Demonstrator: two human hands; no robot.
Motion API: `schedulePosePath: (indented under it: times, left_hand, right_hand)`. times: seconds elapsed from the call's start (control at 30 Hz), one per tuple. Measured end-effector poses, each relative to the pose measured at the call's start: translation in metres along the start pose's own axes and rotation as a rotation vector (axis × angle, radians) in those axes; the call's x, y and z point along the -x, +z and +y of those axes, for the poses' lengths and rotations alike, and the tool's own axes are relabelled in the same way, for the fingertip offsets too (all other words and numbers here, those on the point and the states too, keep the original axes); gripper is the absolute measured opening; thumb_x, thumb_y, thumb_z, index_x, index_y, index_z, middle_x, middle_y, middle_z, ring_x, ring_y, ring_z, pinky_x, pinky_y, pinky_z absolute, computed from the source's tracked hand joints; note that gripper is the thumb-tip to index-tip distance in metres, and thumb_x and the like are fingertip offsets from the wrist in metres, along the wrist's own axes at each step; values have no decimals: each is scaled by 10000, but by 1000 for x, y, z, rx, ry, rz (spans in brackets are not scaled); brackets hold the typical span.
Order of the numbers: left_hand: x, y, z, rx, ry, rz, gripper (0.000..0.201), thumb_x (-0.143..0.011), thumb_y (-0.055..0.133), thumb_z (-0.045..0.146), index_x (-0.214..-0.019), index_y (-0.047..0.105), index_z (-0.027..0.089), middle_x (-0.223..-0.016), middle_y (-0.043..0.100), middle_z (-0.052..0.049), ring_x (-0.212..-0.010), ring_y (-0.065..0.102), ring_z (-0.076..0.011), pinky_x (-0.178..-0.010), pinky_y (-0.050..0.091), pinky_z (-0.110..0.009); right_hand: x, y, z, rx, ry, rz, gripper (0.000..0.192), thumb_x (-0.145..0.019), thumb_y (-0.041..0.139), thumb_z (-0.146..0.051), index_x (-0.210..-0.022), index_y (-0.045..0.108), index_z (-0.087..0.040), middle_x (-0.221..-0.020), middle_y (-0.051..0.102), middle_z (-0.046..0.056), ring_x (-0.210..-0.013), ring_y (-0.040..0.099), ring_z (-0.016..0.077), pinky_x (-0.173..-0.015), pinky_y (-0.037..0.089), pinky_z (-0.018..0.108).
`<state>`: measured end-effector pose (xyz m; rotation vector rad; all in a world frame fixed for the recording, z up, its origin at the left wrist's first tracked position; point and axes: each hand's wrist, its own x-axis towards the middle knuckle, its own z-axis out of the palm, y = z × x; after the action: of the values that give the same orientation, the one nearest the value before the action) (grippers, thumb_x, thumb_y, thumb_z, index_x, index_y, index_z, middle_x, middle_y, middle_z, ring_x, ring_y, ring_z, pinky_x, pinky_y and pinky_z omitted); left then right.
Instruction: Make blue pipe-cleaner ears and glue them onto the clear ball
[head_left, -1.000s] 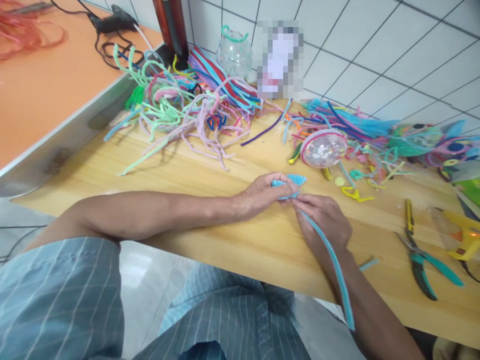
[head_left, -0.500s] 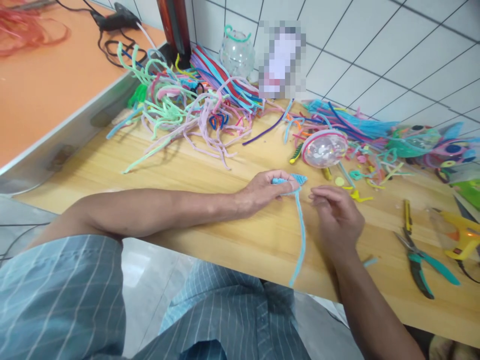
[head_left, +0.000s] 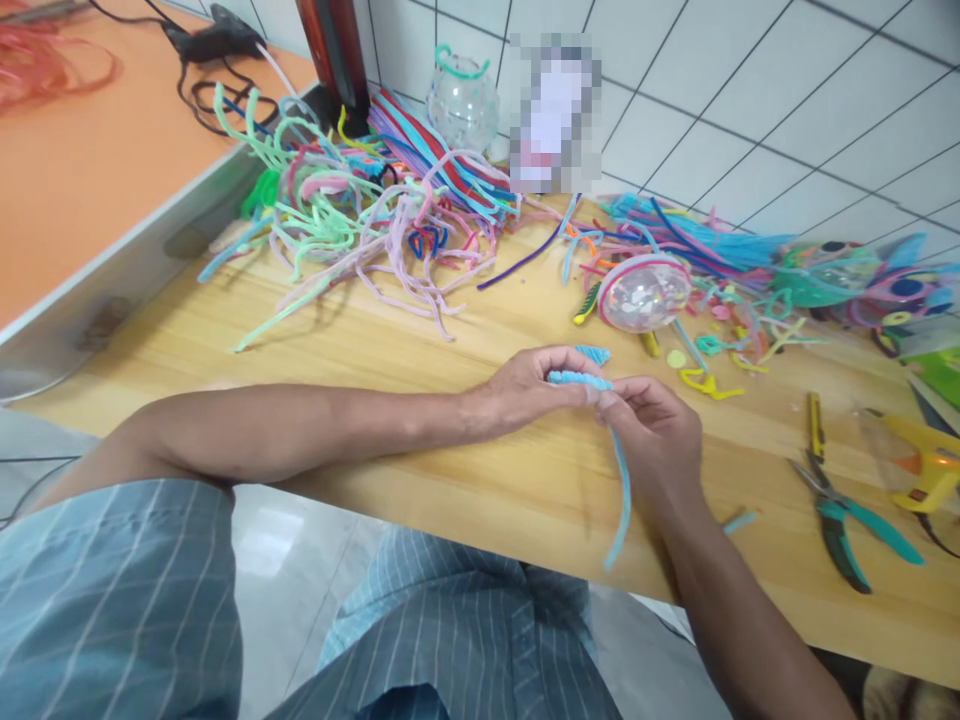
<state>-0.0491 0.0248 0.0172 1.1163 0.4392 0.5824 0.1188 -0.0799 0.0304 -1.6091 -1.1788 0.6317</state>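
Pixelated object (head_left: 555,110) by wall unreadable; glue gun (head_left: 926,465) cut off at right edge; pipe cleaner (head_left: 621,500) partly hidden btwn hands.

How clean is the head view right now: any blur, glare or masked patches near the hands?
Head view: both hands, left and right, and the blue pipe cleaner are sharp; a pixelated block masks something by the tiled wall; the clear ball shows bright glints; soft shadows on the wooden table; straight edges bow toward the corners.

White tiled wall (head_left: 750,90), wooden table (head_left: 420,400)
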Motion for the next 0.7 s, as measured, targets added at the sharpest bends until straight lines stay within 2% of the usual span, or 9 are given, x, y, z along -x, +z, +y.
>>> schedulePosePath:
  times: [0.13,0.3,0.5,0.7]
  left_hand:
    - [1,0,2,-25,-39,-5,334,-773,897,420,-918,756,154,-905,724,-2,-867,604,-135,-892,480,-297]
    - [-1,-3,-8,-27,-64,33,375,-740,910,469,-897,761,163,-836,685,24,-809,566,-117,-822,452,-282]
    - [-4,-3,-16,41,-69,58,473,-663,971,532,-858,768,152,-818,695,19,-796,572,-111,-833,453,-286]
    - [-4,-2,-13,-4,-85,82,517,-630,988,582,-851,789,159,-816,722,9,-801,591,-119,-832,470,-283]
  right_hand:
    - [-1,0,1,-4,-1,-9,137,-813,812,-332,-800,719,-233,-657,682,-28,-604,592,133,-597,501,265]
    - [-2,0,1,-9,0,-56,159,-826,816,-355,-819,708,-237,-667,685,-24,-595,588,137,-568,486,266]
    - [-4,-2,-1,-44,60,-106,182,-813,835,-358,-834,707,-231,-655,685,-31,-586,605,138,-594,522,283]
    - [-3,0,2,-38,28,-75,201,-812,854,-363,-839,704,-232,-698,722,-19,-606,629,138,-589,524,273]
